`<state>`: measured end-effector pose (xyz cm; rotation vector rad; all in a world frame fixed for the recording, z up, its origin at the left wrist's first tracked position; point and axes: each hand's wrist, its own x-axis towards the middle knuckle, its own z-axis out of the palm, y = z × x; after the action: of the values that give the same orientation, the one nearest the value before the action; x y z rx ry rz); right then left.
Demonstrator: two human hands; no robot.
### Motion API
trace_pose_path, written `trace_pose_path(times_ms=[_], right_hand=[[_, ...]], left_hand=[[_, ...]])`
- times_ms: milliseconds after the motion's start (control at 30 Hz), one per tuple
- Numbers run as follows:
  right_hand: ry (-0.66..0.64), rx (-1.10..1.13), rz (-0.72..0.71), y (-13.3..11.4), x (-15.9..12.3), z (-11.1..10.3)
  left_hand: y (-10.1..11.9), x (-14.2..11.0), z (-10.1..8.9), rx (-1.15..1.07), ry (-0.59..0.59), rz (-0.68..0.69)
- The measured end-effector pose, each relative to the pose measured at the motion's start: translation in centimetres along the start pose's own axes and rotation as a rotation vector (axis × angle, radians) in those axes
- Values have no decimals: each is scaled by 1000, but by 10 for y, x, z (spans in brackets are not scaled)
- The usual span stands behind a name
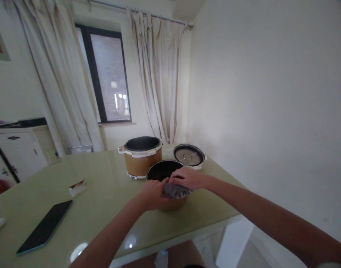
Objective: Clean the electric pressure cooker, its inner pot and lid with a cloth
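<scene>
1. one left hand [153, 194] and one right hand [188, 177] are making two.
2. one grey cloth [176, 190] is showing.
3. one rear pot [142, 163] and one front pot [173, 204] are making two pots.
4. one round lid [189, 155] is lying on one table [109, 173].
5. one dark slab [45, 226] and one small pale object [78, 190] are lying too.
6. one left curtain [53, 67] and one right curtain [161, 70] are hanging.
7. one window [110, 74] is showing.

Grey cloth [176, 191] at near rim of the open pot [173, 205].
The pot stands upright, dark inside; cloth is perhaps folded.
</scene>
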<state>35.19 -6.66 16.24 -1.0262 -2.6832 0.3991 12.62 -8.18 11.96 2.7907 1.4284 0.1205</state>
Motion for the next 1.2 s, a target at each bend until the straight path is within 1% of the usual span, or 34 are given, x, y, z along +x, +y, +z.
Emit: trace_pose_path(times_ms=[100, 167, 233, 333, 433, 500, 600, 700, 767, 833, 933, 1000, 1033, 1100, 1133, 1200], right_hand=[[-19, -170, 58, -7, 0, 15], [-14, -244, 60, -8, -5, 24], [-15, -291, 10, -1, -11, 25], [-24, -338, -60, 18, -16, 17], [-2, -375, -59, 30, -15, 13], [9, -399, -23, 26, -11, 17], [21, -423, 61, 1, -2, 35], [95, -431, 136, -28, 5, 53], [139, -424, 135, -37, 6, 58], [121, -405, 73, -31, 5, 55], [28, -367, -77, -5, -1, 42], [25, -351, -134, 12, -4, 34], [39, -353, -131, 15, -4, 33], [58, -376, -80, 11, 0, 37], [56, -394, -37, 4, 2, 41], [48, -425, 53, -15, 9, 51]], left_hand=[[10, 1, -1, 16, 14, -30], [8, 3, 1, 19, 23, -22], [0, 4, 4, -5, 36, 5], [-19, 5, 7, -60, 56, 35], [-36, 4, 7, -80, 69, 29], [-40, 3, 4, -50, 67, 39], [-32, 0, 0, 21, 14, 92], [-21, -5, -1, 36, -35, 62], [-21, -10, 1, 4, -33, 45], [-29, -16, 3, -50, -11, 60], [-48, -23, 3, -122, 23, 35], [-57, -25, 0, -126, 22, 19], [-59, -25, -2, -114, 14, 28], [-54, -24, -6, -75, -16, 73], [-48, -22, -8, -53, -35, 94], [-34, -20, -8, -17, -64, 93]])
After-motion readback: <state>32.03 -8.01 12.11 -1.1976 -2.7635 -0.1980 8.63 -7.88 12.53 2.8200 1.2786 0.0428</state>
